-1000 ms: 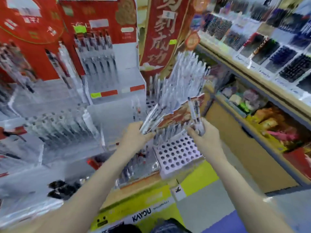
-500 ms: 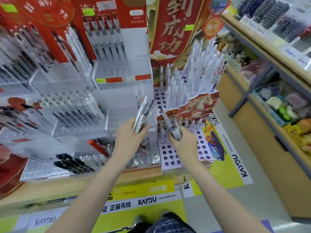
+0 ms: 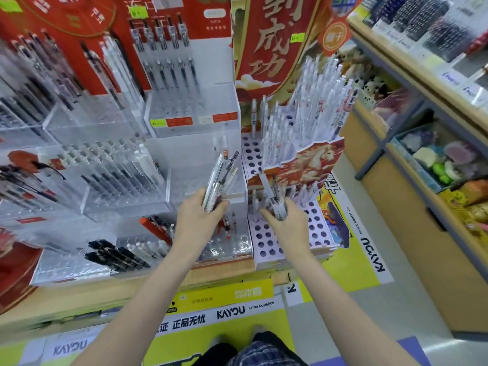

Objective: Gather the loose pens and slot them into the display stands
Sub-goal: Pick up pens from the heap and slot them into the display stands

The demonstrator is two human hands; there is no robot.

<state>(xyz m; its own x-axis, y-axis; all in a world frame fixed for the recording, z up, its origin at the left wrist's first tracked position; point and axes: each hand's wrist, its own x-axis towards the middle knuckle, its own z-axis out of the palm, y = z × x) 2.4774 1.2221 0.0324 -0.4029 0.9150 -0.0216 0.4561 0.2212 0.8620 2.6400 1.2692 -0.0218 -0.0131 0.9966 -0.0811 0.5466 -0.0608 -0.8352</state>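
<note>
My left hand (image 3: 198, 217) grips a bundle of several clear and white pens (image 3: 220, 178), their ends fanned up and to the right in front of a clear acrylic stand (image 3: 184, 180). My right hand (image 3: 287, 220) holds two or three pens (image 3: 272, 196) pointing up-left, just over the lower tier of a white display stand with round holes (image 3: 266, 241). The upper tier (image 3: 250, 151) of that stand holds many upright white pens (image 3: 311, 109) behind a red card with a horse picture (image 3: 309, 165).
Clear acrylic stands with black and clear pens (image 3: 111, 173) fill the left of the wooden counter (image 3: 79, 294). Red display boards (image 3: 184, 22) rise behind. A shelf unit with pens and small toys (image 3: 435, 159) stands at the right across a narrow aisle.
The view has swung left and down onto the counter. Both hands have kept their pens; the right hand has dropped lower toward the holed stand's lower tier.
</note>
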